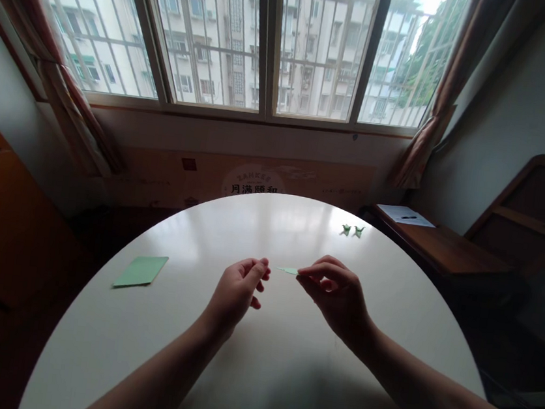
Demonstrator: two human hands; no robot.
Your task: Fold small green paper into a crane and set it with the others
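Both forearms are extended over the white round table (259, 236) from its near side, with the hands raised near its middle and turned toward each other. The right hand (336, 294) is bent inward at the wrist; its thumb and forefinger are clamped on the blunt end of a small folded green paper (289, 270), the other fingers being curled behind. The paper is held between the two hands, its narrow point directed at the left hand (239, 287). The left hand is held just beside that point, back outward, thumb uppermost along the forefinger and the lower fingers loosely curled. Whether its thumb and forefinger are pressed together cannot be told, the contact being hidden by the thumb.

A flat green paper square (141, 271) is laid on the table well to the left. Two small green folded figures, a left one (346, 228) and a right one (358, 231), are placed side by side near the far right edge, well apart from the hands. Beyond the table, a white sheet (394, 213) and a dark pen (409, 217) are supported on a wooden surface (469, 250). The far wall is occupied by a barred window (270, 53).
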